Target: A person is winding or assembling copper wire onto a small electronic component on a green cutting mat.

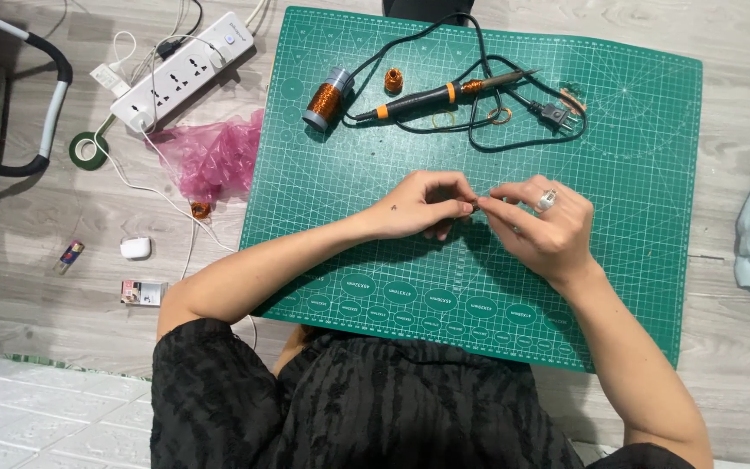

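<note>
Head: both hands pinch tiny piece mid-mat — edges clear.

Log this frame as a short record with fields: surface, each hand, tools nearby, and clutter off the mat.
surface: green cutting mat on a grey wood floor
left hand: left hand above the mat, fingers pinching something tiny, too small to identify
right hand: right hand, ring on one finger, fingertips meeting the left hand's
tools on mat: soldering iron lying unplugged, its plug beside it; large copper wire spool; small copper coil
off mat: white power strip, pink plastic bag, green tape roll
</note>
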